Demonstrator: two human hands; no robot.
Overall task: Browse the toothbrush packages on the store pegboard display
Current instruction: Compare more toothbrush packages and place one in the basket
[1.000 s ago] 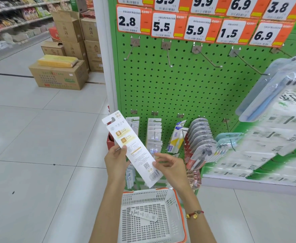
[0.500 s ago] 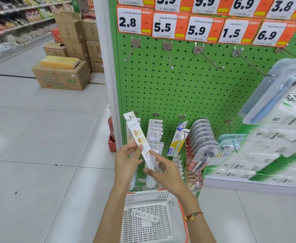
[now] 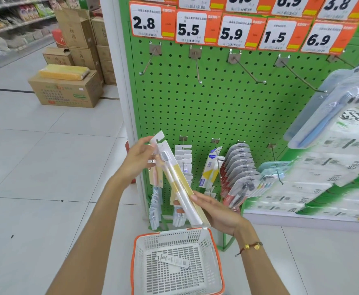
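A glossy clear-plastic blister over yellow and white card forms the long toothbrush package (image 3: pixel 177 184). The green perforated pegboard (image 3: pixel 217 107) looks painted metal, its bare hooks (image 3: pixel 246 70) shiny steel. Lower centre, the white lattice basket (image 3: pixel 211 267) is matt plastic. Upper left, brown cartons (image 3: pixel 65 90) are dull cardboard.

I see both bare forearms reaching forward and up. My left hand (image 3: pixel 139 159) is raised higher, palm turned right, fingers (image 3: pixel 145 141) pinching the top of the long white-and-yellow toothbrush package (image 3: pixel 179 184). My right hand (image 3: pixel 219 213) sits lower, palm up, cradling its bottom end, a red cord bracelet (image 3: pixel 249 246) on the wrist.
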